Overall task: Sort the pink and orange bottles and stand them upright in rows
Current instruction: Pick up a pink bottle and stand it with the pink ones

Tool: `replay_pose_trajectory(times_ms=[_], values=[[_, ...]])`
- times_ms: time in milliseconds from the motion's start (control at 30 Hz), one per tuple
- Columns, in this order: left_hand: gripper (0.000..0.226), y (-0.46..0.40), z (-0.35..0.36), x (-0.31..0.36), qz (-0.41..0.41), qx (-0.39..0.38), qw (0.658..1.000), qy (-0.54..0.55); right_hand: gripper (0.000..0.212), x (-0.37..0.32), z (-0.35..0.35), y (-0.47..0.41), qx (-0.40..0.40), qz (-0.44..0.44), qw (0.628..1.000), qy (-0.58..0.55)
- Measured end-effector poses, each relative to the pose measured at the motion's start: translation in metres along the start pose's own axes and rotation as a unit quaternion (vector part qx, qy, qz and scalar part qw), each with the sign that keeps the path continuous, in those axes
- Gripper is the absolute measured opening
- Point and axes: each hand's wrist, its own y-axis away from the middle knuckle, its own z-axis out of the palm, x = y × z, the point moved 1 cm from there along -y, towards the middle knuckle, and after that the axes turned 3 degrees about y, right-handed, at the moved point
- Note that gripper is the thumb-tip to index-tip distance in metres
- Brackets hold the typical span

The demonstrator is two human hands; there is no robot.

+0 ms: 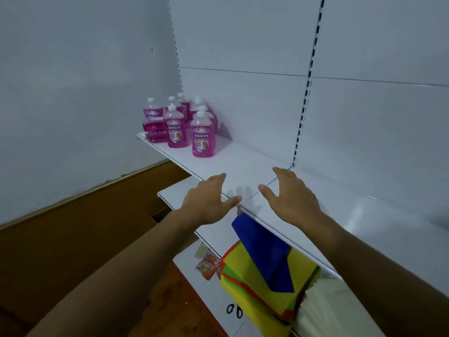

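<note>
pink bottles (181, 122) stand upright in rows at the far left end of the white shelf (243, 164), about 11 o'clock from the hands. left hand (209, 199) over the shelf's front edge, fingers straight and spread, holding nothing. right hand (290, 194) at its 3 o'clock, likewise spread flat, empty. coloured sheets (262, 263) on the lower shelf, 6 o'clock.
</note>
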Motion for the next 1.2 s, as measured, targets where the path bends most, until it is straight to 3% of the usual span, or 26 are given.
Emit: replay_pose_trajectory(times_ms=[333, 600, 767, 1000, 1200], values=[[0.083, -0.099, -0.009, -0.092, -0.055, -0.001, 0.995, 0.08, 0.068, -0.042, 0.055, -0.116, -0.001, -0.021, 0.999, -0.045], [0.073, -0.218, -0.021, -0.176, -0.03, -0.002, 0.986, 0.164, 0.072, -0.099, 0.112, -0.232, 0.029, -0.009, 0.996, -0.081], [0.077, -0.276, -0.026, -0.215, -0.01, -0.02, 0.98, 0.197, 0.075, -0.136, 0.129, -0.287, 0.102, -0.018, 0.984, -0.144], [0.043, -0.306, -0.004, -0.218, 0.091, -0.024, 0.97, 0.226, 0.063, -0.144, 0.145, -0.301, 0.147, -0.027, 0.98, -0.134], [0.042, -0.326, 0.031, -0.158, 0.161, -0.093, 0.951, 0.249, 0.06, -0.087, 0.121, -0.275, 0.198, 0.065, 0.975, -0.079]])
